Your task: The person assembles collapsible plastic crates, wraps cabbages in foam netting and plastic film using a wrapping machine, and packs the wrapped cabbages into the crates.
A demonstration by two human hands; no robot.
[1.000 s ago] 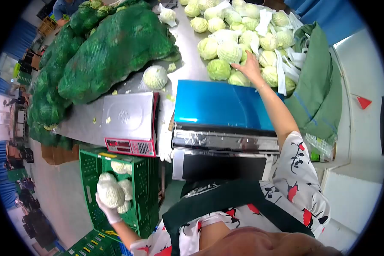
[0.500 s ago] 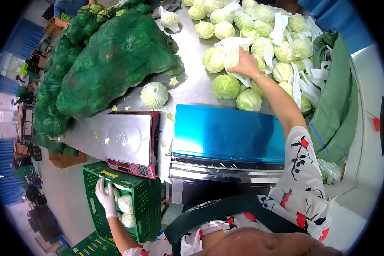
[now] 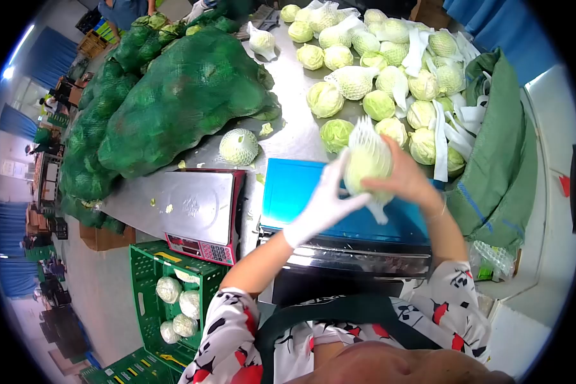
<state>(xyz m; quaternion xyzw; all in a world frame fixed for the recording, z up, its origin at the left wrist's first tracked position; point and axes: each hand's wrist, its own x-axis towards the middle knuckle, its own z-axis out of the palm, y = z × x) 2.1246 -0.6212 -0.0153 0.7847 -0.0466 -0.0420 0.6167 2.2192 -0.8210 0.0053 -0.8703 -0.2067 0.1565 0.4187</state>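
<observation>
Between my two hands is a pale green cabbage (image 3: 368,160) in a white foam net sleeve, held above the blue flat panel (image 3: 294,192). My left hand (image 3: 326,200), in a white glove, presses against its left side. My bare right hand (image 3: 404,175) grips it from the right, fingers curved round it. The net's gathered end sticks up at the top, and a loose end hangs below. Just behind lie a bare cabbage (image 3: 336,136) and many others, some bare and some in foam nets (image 3: 352,82).
Green mesh sacks of cabbages (image 3: 185,102) fill the table's left. A netted cabbage (image 3: 239,146) sits behind a red scale (image 3: 198,208). Below it, a green crate (image 3: 144,307) holds several wrapped cabbages. A green sack (image 3: 502,153) stands at right. Another person (image 3: 125,13) is at far left.
My left hand has left the crate, where a wrapped cabbage now shows, and come up to the middle. My right hand has brought a netted cabbage from the pile toward me.
</observation>
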